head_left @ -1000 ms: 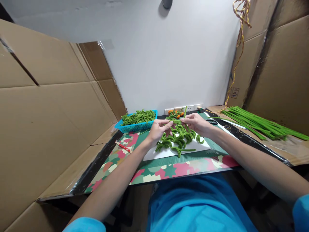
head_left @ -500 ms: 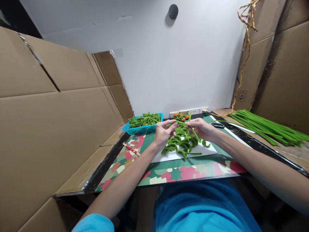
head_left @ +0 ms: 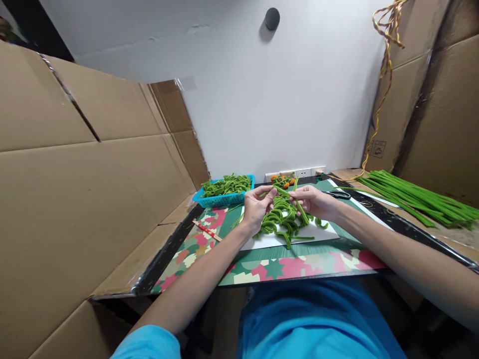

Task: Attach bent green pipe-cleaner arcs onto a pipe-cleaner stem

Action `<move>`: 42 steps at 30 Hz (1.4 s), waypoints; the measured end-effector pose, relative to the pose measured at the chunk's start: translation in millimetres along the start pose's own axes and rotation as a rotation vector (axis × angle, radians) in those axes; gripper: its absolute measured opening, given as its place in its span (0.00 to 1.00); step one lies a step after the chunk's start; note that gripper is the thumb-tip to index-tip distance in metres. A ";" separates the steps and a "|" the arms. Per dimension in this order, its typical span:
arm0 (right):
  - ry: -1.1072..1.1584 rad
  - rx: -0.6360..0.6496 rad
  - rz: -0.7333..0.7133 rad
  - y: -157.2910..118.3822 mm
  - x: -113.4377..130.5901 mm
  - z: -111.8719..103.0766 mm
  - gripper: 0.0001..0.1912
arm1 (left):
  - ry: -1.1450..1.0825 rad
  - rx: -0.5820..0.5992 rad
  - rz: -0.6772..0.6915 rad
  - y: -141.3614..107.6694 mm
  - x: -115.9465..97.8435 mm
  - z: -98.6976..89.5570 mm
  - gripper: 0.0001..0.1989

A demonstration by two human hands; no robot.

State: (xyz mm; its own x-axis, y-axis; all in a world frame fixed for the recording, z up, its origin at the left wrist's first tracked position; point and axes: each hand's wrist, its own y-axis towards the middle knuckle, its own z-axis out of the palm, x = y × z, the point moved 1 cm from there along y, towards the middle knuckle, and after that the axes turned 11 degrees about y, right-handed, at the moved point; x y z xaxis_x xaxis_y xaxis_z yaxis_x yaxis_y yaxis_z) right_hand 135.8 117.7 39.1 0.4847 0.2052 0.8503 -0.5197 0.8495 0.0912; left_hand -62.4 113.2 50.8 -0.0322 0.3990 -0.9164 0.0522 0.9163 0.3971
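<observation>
Above the middle of the table, my left hand (head_left: 258,205) pinches one end of green fuzzy stems (head_left: 302,213). My right hand (head_left: 311,200) is closed on the same stems a little to the right, where they cross. One stem end points up between the hands and another slants down to the right. Beneath them, curled green fuzzy pieces (head_left: 287,219) lie piled on a white sheet (head_left: 325,233). A short straight green piece (head_left: 304,238) lies at the pile's near side.
A blue basket (head_left: 220,200) of curled green pieces stands at the back left. Orange-tipped pieces (head_left: 284,181) lie behind my hands. Black scissors (head_left: 340,195) and long green stems (head_left: 419,199) are at the right. A red-patterned stick (head_left: 207,230) lies left; cardboard walls (head_left: 93,189) flank the table.
The whole view has shifted slightly, so things appear a little farther right. My left hand has turned a little over the pile. Both hands still hold the stems.
</observation>
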 end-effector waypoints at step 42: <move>-0.473 -0.210 -0.415 -2.3 -5.3 1.5 0.26 | 0.002 0.118 -0.153 2.3 1.9 -2.7 0.28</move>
State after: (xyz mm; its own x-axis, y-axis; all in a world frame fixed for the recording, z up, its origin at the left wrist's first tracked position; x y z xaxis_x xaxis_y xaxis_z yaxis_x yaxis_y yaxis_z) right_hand 133.3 113.9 35.1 0.2294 -0.3544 0.9065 -0.1844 0.8986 0.3980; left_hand -65.0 116.1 50.1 -0.0511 0.2557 -0.9654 0.1630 0.9558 0.2446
